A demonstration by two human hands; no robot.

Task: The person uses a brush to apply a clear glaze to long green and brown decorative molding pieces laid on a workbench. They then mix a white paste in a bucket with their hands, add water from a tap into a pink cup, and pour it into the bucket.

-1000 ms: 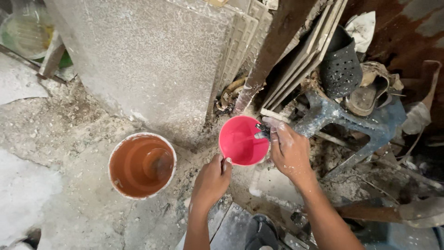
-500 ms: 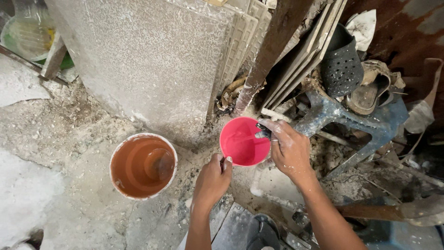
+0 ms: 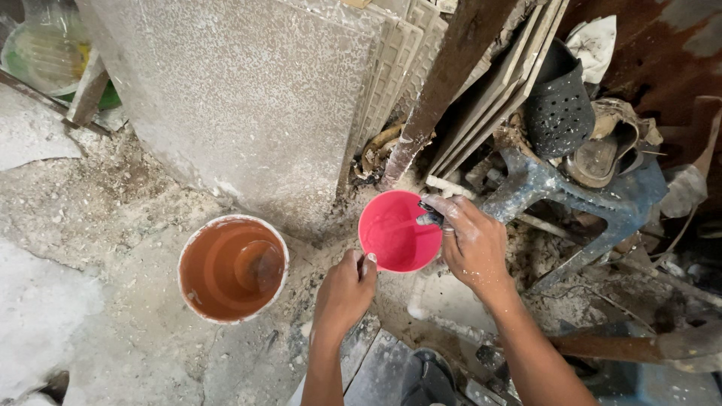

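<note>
A pink plastic bowl sits on the dusty ground in front of a large stone slab. My left hand grips the bowl's near rim. My right hand, dusted white, holds a small dark tool at the bowl's far right rim, its tip reaching inside. To the left stands an orange bucket with brownish water in it.
Tiles and a wooden plank lean against the slab. A blue plastic stool lies on its side at the right with worn shoes and a black perforated sandal. Rubble and debris cover the floor.
Both hands and the pink bowl stay almost where they were. The right hand's tool has shifted slightly inside the bowl.
</note>
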